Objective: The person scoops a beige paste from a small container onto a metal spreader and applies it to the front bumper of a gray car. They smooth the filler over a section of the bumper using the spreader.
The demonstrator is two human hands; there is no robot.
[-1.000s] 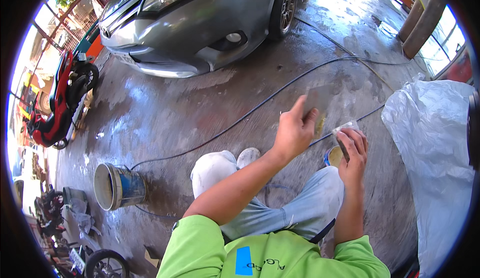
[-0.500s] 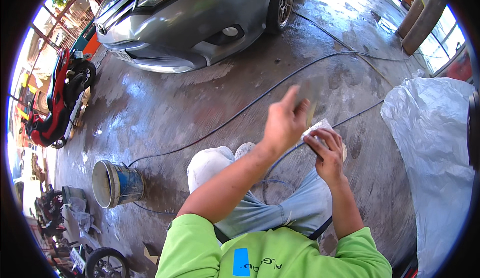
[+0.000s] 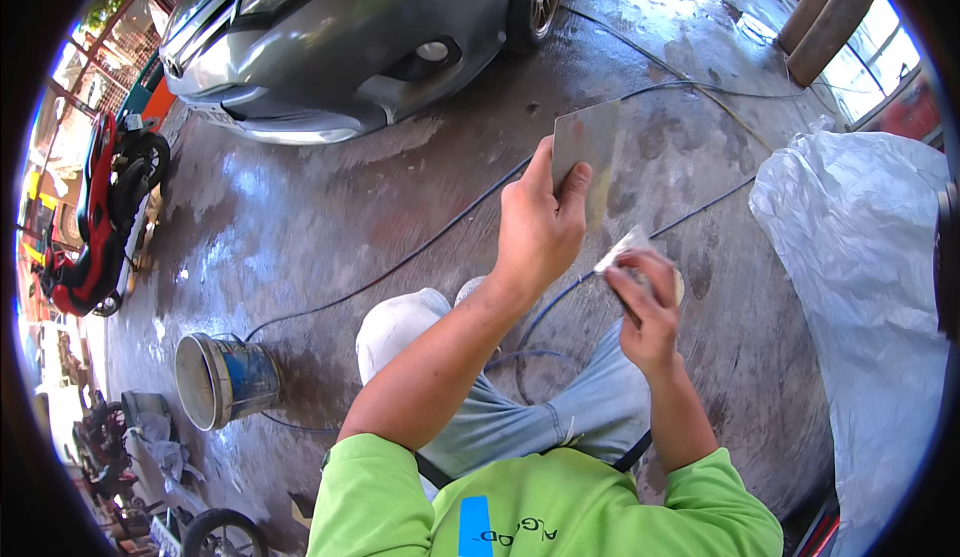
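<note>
My left hand point(image 3: 545, 212) is closed on a thin, flat grey plate point(image 3: 585, 137), held up and tilted above the floor, with thumb and fingers along its near edge. Lower and to the right, my right hand point(image 3: 648, 312) curls round a small, pale, flat piece point(image 3: 620, 245) with a darker lower part, blurred where the fingers meet it. The two held pieces appear apart. A sliver of a round, pale yellowish thing point(image 3: 678, 287) shows behind my right fingers, mostly hidden. My bent jeans-clad legs point(image 3: 590, 407) are below my hands.
A grey car point(image 3: 330, 47) stands ahead. Dark hoses point(image 3: 410, 257) cross the wet concrete floor point(image 3: 300, 197). A bucket point(image 3: 225, 382) lies to my left, beside motorbikes point(image 3: 100, 217). Crumpled plastic sheeting point(image 3: 850, 327) covers the right side, below concrete posts point(image 3: 825, 32).
The view has shifted slightly. My left hand has moved up and left with the plate, which shows more clearly. My right hand has moved left, and the round yellowish thing behind it is more hidden.
</note>
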